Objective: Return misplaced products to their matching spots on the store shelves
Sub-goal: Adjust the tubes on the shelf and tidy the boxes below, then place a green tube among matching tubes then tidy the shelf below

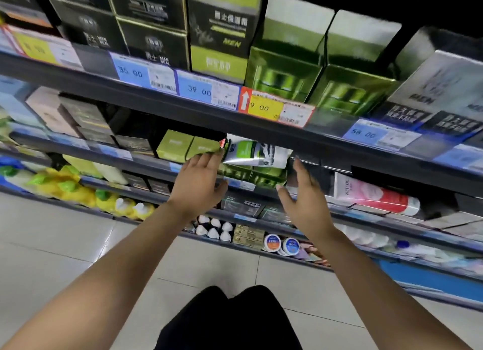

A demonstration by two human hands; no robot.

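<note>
We face dark store shelves (183,109) stacked with boxes. At twelve o'clock from our hands, a white-and-green tube (257,153) lies on green boxes (251,174). Our left hand (200,183) is spread, its fingertips near the tube's cap end; our right hand (304,198) is open beside it, holding nothing.

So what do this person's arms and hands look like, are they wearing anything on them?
Both forearms are bare, with no sleeves in view. The left hand and right hand wear no gloves, and no rings, watch or bracelet show. Below, dark clothing covers the person's legs.
</note>
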